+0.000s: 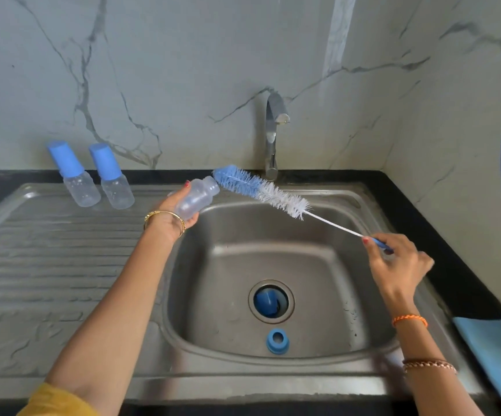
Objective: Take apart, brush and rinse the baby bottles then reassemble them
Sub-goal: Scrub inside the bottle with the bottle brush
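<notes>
Now brushing step; bottle open, brush outside its mouth.
My left hand (180, 217) grips the bottle (196, 197) over the sink (318, 360); right hand (399, 262) pinches the brush (261, 190) handle; next, bristle tip into neck.

Sink (327, 360): 2 capped bottles (97, 178) on drainboard, collar (277, 341) in basin.

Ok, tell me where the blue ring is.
In the head view the blue ring lies in the sink basin, at its near edge, just in front of the drain, where a blue cap sits.
</notes>
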`<state>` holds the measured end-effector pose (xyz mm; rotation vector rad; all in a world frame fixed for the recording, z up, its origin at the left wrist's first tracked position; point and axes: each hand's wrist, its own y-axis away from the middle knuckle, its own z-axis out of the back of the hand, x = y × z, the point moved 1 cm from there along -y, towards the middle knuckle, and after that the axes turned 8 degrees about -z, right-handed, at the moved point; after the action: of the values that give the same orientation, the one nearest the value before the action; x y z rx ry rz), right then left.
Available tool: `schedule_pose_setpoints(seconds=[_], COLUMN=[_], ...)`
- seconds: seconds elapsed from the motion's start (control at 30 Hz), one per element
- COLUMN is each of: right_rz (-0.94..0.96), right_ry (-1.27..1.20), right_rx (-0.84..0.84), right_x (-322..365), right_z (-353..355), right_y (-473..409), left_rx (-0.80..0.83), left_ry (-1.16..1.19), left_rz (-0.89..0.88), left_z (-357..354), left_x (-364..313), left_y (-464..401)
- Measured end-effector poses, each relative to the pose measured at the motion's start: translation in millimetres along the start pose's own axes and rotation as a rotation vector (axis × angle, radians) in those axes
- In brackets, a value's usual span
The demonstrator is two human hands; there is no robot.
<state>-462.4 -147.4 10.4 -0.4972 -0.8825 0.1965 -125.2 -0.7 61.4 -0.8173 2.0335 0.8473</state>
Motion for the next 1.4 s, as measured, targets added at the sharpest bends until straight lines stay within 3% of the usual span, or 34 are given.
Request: schedule_pose_setpoints(seconds=[0.13, 0.43, 0.63, 0.73, 0.83, 0.9, 0.93, 1.03, 1.1, 1.23, 1.4], right_rz=[0.007, 0.174, 0.337, 0.38, 0.308, 0.127, -0.03, -0.553, -0.604, -0.297, 0.134], right_ry=[0.046, 0.043, 0.126, 0.123, 0.138, 0.245, 0.262, -0.085, -0.221, -0.242, 0.036], right_rx=[0.002, -0.024, -0.101, -0.114, -0.045, 0.13, 0.347, 1.043, 1.17, 0.986, 0.359], right_x=[-4, -6, 6, 20, 35, 40, 40, 32, 26, 26, 11], right_z=[3, 6, 0, -3, -4, -5, -5, -11, -15, -19, -5], right_y=[5, 14, 20, 28, 36, 34, 33, 34, 40, 40, 36], left_rx=[-0.042, -0.13, -0.225, -0.186, -0.178, -0.147, -0.134, -0.06, -0.051, -0.184, -0.155], left_ry=[-0.005, 0.076, -0.165, -0.137, -0.083, -0.044, 0.008, 0.117, 0.141, 0.278, 0.383], left_rz=[-0.115, -0.176, -0.313, -0.273, -0.214, -0.239, -0.262, -0.367, -0.38, -0.292, -0.211], left_z=[4, 4, -4, -6, -6, -7, -7, -8, -7, 4, 12], left_x=[-2, 2, 9, 18, 24, 26, 26, 24, 25, 34, 57], left_y=[-4, -12, -14, -15, -13, -10, -7, -3, -5, -5, 7])
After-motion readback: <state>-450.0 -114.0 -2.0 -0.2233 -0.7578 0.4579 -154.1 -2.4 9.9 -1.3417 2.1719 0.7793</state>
